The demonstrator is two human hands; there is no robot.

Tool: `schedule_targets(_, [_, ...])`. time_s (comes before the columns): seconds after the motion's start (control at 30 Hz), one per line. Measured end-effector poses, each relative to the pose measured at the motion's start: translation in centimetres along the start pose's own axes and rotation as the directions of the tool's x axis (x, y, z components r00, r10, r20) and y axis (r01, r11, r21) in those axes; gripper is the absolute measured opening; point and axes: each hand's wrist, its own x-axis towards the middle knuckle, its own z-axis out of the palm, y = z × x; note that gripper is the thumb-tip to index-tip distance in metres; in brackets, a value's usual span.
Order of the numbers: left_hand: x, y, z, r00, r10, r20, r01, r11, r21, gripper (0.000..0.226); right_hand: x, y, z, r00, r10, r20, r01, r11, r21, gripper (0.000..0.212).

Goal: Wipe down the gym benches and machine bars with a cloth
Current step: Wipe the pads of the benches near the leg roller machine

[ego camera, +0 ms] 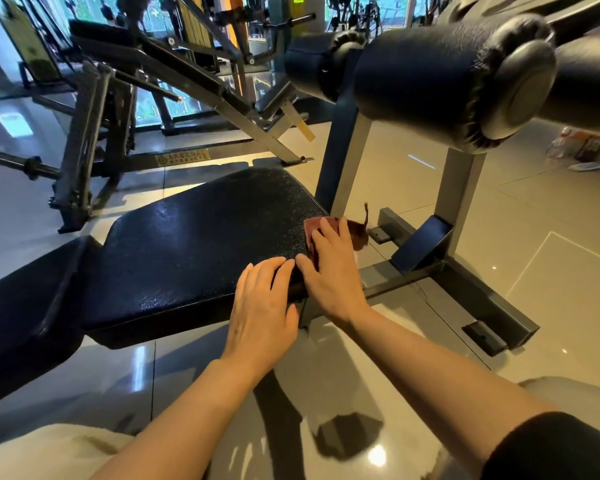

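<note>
Right hand [329,271] lies flat with fingers straight on the cloth [355,233], pressing that reddish-brown rag onto the right-hand corner of the bench [194,244], right at the pad's edge, with a loose tail flicking off the side. Flat palm, no pinch: that spreads the pressure so the rag drags over the grained vinyl rather than bunching. Left hand [262,306] is down too, fingers straight and spread, holding nothing, resting on the near edge of the pad just beside the right, likely as a brace while the person leans in. The pad is black, pebbled and glossy, catching a sheen near its middle; a second dark pad drops away to the near left. Above, at the far right, fat black rollers [430,81] sit on grey steel posts, not yet touched by either hand. The floor [551,220] is pale polished tile, mirror-bright with reflections. More machines crowd the far left by tall windows.
</note>
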Motion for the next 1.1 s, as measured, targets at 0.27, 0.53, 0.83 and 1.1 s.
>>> schedule_targets(0.27, [4.8, 0.5, -1.3, 0.998, 0.043, 0.051, -0.032, 0.979, -0.203, 0.048, 0.8, -0.9, -0.3, 0.983, 0.178, -0.040, -0.159, 0.945, 0.284, 0.044])
schedule_targets(0.53, [5.9, -0.1, -1.4, 0.967, 0.076, 0.243, -0.031, 0.982, -0.186, 0.046, 0.0, -0.4, 0.7, 0.935, 0.346, -0.080, -0.310, 0.904, 0.294, 0.049])
schedule_targets(0.83, [5.5, -1.1, -0.9, 0.972, 0.097, 0.213, -0.061, 0.984, -0.168, 0.048, -1.2, -0.9, 2.1, 0.928, 0.367, -0.058, -0.318, 0.865, 0.387, 0.050])
schedule_targets(1.1, [5.9, -1.8, -1.4, 0.969, 0.098, 0.226, -0.069, 0.988, -0.135, 0.056, -0.1, -0.4, 1.8, 0.958, 0.283, -0.051, -0.260, 0.927, 0.269, 0.039])
